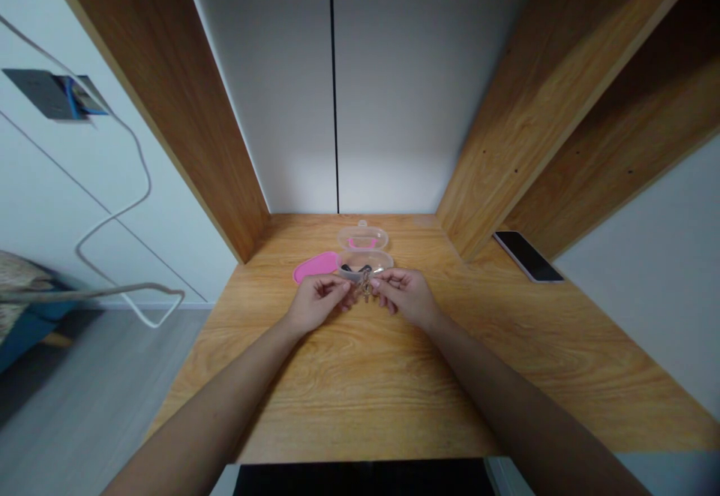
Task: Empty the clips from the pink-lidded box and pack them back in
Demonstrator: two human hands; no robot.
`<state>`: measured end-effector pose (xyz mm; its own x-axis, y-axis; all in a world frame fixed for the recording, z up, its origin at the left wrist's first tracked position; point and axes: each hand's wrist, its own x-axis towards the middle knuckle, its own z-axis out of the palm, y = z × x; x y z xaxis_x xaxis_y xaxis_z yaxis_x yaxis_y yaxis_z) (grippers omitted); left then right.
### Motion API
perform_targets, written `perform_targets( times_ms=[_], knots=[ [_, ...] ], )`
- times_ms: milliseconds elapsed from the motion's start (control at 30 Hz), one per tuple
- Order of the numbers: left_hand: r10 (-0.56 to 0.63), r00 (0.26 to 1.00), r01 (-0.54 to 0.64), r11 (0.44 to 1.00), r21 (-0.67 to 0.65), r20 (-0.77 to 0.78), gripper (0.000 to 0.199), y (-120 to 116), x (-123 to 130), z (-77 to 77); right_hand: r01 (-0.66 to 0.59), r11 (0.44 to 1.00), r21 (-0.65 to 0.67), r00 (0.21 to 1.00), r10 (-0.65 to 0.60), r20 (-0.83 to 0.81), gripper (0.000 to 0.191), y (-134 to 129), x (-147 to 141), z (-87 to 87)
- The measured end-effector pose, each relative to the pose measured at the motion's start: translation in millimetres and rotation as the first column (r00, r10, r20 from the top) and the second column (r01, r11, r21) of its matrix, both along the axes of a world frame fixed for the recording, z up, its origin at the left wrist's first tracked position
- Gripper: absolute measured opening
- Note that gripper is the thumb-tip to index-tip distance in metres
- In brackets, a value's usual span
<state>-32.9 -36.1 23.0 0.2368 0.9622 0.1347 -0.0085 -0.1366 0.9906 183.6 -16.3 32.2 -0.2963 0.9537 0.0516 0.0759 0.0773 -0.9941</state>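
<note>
Both hands, the left hand and the right hand, pinch a blurred metallic cluster with their fingertips, probably because it is small. It sits just near of a clear case, whose raised lid leaves dark contents reachable. A pink oval piece lies left on the table.
</note>
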Motion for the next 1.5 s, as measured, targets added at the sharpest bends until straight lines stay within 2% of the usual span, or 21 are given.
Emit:
perform_targets(
  times_ms=[100,167,233,333,433,533,633,700,800,900,967,1067,1167,1267,1367,1500],
  knots=[
    [0.135,0.967,-0.094,0.978,0.185,-0.218,0.038,1.7,-4.3,1.0,0.108,0.993,0.044,0.994,-0.109,0.003,0.045,10.5,8.4,8.3],
    [0.204,0.918,-0.109,0.955,0.276,-0.34,0.033,3.2,-6.7,-0.8,0.183,0.979,0.091,0.982,-0.187,0.03,0.047,19.3,13.9,15.4],
    [0.241,0.869,-0.094,0.938,0.334,-0.432,0.028,4.2,-8.1,-2.9,0.196,0.962,0.192,0.971,-0.217,0.098,0.046,28.2,17.9,24.6],
    [0.265,0.814,-0.058,0.923,0.38,-0.518,0.026,4.3,-8.5,-3.5,0.072,0.924,0.374,0.926,-0.202,0.32,0.031,39.4,19.9,41.7],
    [0.264,0.788,-0.034,0.921,0.388,-0.556,0.026,4.2,-8.4,-1.9,-0.146,0.864,0.482,0.804,-0.18,0.566,0.017,47.9,16.9,57.7],
    [0.252,0.778,-0.021,0.926,0.378,-0.575,0.027,4.5,-9.0,-0.9,-0.302,0.822,0.483,0.621,-0.215,0.753,0.012,54.5,10.4,67.1],
    [0.24,0.774,-0.013,0.931,0.365,-0.586,0.028,4.9,-9.4,-1.6,-0.379,0.814,0.44,0.474,-0.237,0.848,0.008,58.6,2.3,70.6],
    [0.233,0.773,-0.007,0.933,0.36,-0.59,0.028,4.8,-9.3,-2.2,-0.407,0.814,0.414,0.414,-0.24,0.878,0.008,59.6,-2.2,71.7],
    [0.224,0.772,0.003,0.935,0.356,-0.595,0.029,4.5,-8.7,-2.0,-0.429,0.812,0.396,0.375,-0.238,0.896,0.011,58.9,-4.4,73.8],
    [0.226,0.768,0.001,0.935,0.355,-0.599,0.028,4.1,-8.5,-0.9,-0.438,0.787,0.435,0.417,-0.251,0.874,0.015,54.5,-1.4,76.8],
    [0.228,0.767,-0.002,0.936,0.352,-0.6,0.026,3.8,-8.6,-0.2,-0.417,0.753,0.508,0.5,-0.276,0.821,0.016,48.1,2.1,78.0],
    [0.221,0.767,0.001,0.938,0.346,-0.603,0.022,3.1,-8.6,0.1,-0.314,0.702,0.64,0.644,-0.338,0.687,0.02,34.4,8.0,72.6],
    [0.248,0.752,-0.011,0.931,0.365,-0.611,0.02,2.8,-9.3,0.3,-0.141,0.643,0.753,0.752,-0.425,0.504,0.021,23.1,15.0,52.3],
    [0.325,0.709,-0.055,0.91,0.411,-0.626,0.02,4.1,-13.1,2.3,0.007,0.594,0.804,0.812,-0.473,0.343,0.019,19.6,22.7,24.4],
    [0.443,0.62,-0.129,0.872,0.473,-0.648,0.02,8.1,-22.8,6.6,0.062,0.62,0.782,0.827,-0.47,0.307,0.018,20.2,28.4,5.2],
    [0.589,0.472,-0.188,0.794,0.578,-0.656,0.02,17.5,-41.8,9.8,0.123,0.66,0.741,0.839,-0.467,0.277,0.019,18.6,30.0,0.4]
  ],
)
